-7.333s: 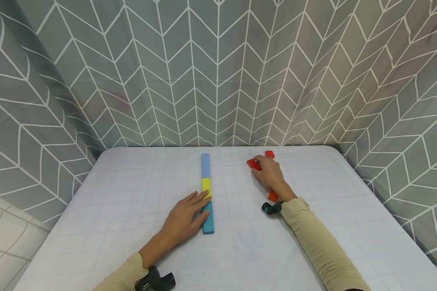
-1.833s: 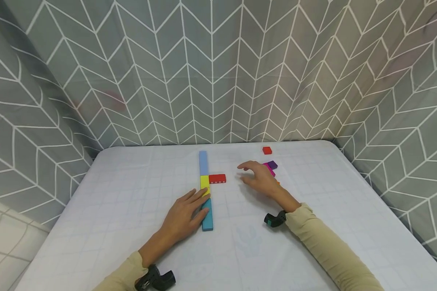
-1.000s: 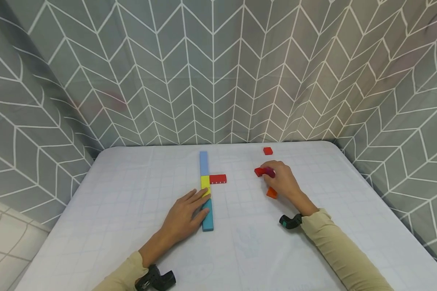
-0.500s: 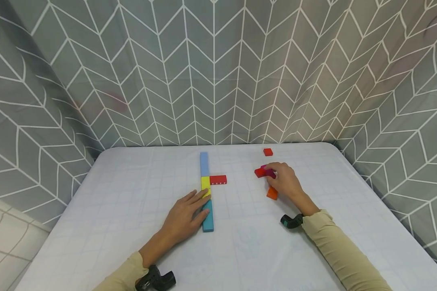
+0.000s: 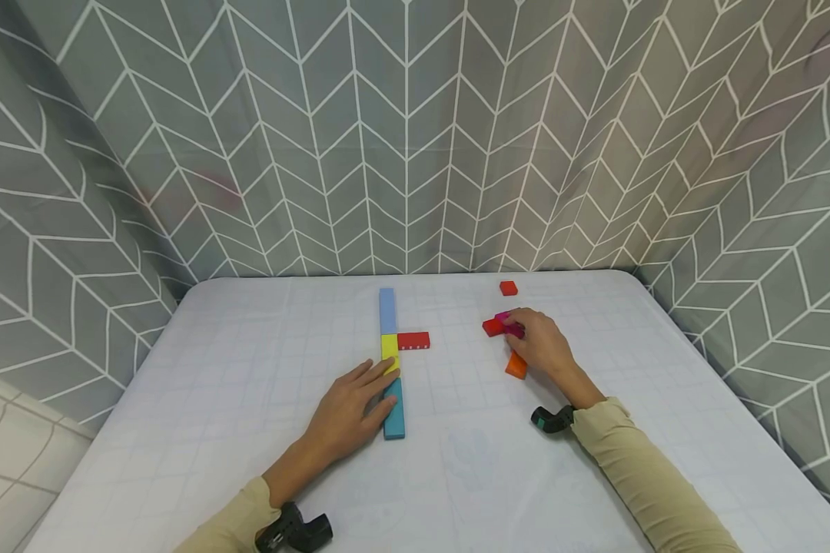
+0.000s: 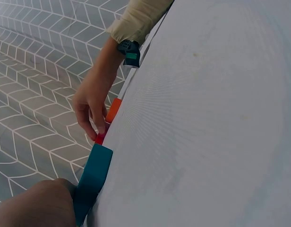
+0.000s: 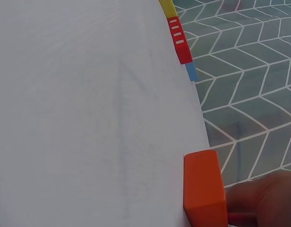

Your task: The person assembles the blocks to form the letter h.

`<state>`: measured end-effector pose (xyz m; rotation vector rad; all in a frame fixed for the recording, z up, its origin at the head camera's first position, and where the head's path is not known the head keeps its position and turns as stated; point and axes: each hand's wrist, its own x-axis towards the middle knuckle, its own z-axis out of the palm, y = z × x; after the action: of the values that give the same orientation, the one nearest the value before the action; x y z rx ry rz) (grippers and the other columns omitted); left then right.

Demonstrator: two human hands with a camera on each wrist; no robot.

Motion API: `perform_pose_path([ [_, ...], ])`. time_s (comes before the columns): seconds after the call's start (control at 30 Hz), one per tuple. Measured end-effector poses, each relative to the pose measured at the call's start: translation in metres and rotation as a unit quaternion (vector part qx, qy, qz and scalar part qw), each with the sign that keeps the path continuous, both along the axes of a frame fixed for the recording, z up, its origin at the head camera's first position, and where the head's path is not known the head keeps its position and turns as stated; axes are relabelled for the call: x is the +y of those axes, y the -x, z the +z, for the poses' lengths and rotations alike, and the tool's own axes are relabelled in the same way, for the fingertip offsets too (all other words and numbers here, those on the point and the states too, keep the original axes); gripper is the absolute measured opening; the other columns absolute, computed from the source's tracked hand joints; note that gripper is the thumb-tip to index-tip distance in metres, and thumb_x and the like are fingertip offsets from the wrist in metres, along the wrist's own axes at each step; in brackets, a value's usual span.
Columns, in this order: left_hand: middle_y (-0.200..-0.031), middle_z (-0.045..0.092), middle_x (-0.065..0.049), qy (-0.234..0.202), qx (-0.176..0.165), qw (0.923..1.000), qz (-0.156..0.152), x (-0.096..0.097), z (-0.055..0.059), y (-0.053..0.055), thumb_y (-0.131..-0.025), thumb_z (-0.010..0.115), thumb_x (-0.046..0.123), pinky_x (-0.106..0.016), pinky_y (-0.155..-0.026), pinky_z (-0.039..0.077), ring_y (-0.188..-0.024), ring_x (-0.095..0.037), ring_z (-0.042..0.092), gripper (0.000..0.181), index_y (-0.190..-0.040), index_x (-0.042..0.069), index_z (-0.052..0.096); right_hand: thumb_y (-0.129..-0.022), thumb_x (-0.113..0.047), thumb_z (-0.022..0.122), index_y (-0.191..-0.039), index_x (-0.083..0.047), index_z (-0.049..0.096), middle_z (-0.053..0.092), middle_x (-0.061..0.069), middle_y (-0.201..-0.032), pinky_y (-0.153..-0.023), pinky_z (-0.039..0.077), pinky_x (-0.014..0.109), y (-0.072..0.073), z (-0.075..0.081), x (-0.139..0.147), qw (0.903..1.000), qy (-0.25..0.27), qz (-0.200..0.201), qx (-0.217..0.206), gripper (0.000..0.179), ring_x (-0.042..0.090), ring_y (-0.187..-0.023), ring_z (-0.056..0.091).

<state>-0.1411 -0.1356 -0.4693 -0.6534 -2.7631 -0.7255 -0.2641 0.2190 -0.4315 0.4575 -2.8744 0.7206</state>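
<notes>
- One left hand [image 5: 347,405], fingers extended [image 5: 380,382], rests across yellow block [image 5: 390,345] and teal block [image 5: 394,422], gripping neither.
- One right hand [image 5: 541,342], curled, pinches magenta block [image 5: 515,330] near orange block [image 5: 516,366].

From 10 through 12 to 2 o'clock I face a gray curtain [image 5: 415,153] with white chevron lines. Below it, my white table [image 5: 263,330] has 2 rounded far corners; at 8 o'clock lies a white, line-marked surface [image 5: 17,461].
</notes>
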Motion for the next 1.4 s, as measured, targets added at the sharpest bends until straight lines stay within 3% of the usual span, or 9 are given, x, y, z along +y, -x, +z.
perform_pose_path([
  [0.3,-0.156,0.051,-0.003,0.000,0.007,1.0000,0.000,-0.001,0.000,0.001,-0.102,0.065,0.035,-0.060,-0.112,0.038,-0.146,-0.037,0.042,0.050,-0.148,0.014,0.061,-0.094,-0.008,0.077,-0.121,0.003,0.072,0.064,0.023,-0.131,-0.096,0.054,0.056,0.003,-0.002,0.001,0.9998,-0.003,-0.016,-0.009,0.030,0.042,-0.116,0.060],
  [0.47,-0.157,0.050,-0.002,0.001,0.005,1.0000,0.000,-0.002,0.001,0.001,-0.103,0.064,0.036,-0.060,-0.112,0.038,-0.146,-0.036,0.041,0.050,-0.148,0.015,0.061,-0.091,-0.006,0.078,-0.124,0.003,0.070,0.066,0.022,-0.129,-0.091,0.056,0.055,0.004,-0.004,0.002,0.9999,0.002,-0.005,0.013,0.035,0.040,-0.111,0.058],
  [0.67,-0.156,0.051,-0.003,-0.004,0.012,0.9999,-0.003,-0.002,0.002,0.002,-0.103,0.065,0.034,-0.060,-0.112,0.038,-0.145,-0.036,0.042,0.049,-0.147,0.013,0.062,-0.089,-0.002,0.079,-0.128,0.001,0.070,0.066,0.019,-0.133,-0.098,0.050,0.061,0.008,-0.006,0.000,0.9959,0.013,0.059,0.067,0.041,0.041,-0.121,0.054],
  [0.87,-0.155,0.052,-0.004,-0.005,0.017,0.9998,-0.004,-0.002,0.000,0.002,-0.103,0.065,0.033,-0.061,-0.112,0.039,-0.145,-0.037,0.043,0.049,-0.147,0.013,0.062,-0.092,-0.002,0.076,-0.136,-0.002,0.067,0.066,0.018,-0.133,-0.104,0.041,0.066,0.010,-0.009,-0.003,0.9916,-0.006,0.118,0.053,0.045,0.040,-0.127,0.054],
  [1.17,-0.156,0.050,-0.002,0.001,0.006,1.0000,-0.005,-0.001,0.000,0.001,-0.103,0.064,0.035,-0.060,-0.112,0.039,-0.146,-0.036,0.042,0.049,-0.148,0.014,0.061,-0.090,-0.005,0.081,-0.125,-0.004,0.075,0.070,0.018,-0.122,-0.102,0.043,0.064,0.015,-0.014,0.001,0.9920,-0.003,0.109,0.063,0.035,0.040,-0.121,0.058],
  [1.4,-0.157,0.049,-0.001,0.001,-0.001,1.0000,-0.006,-0.001,0.000,0.002,-0.104,0.063,0.036,-0.059,-0.113,0.038,-0.147,-0.035,0.040,0.049,-0.149,0.015,0.060,-0.090,-0.007,0.082,-0.127,-0.003,0.073,0.069,0.017,-0.125,-0.100,0.051,0.057,0.011,-0.007,0.000,0.9948,0.032,0.091,0.034,0.038,0.038,-0.119,0.059],
])
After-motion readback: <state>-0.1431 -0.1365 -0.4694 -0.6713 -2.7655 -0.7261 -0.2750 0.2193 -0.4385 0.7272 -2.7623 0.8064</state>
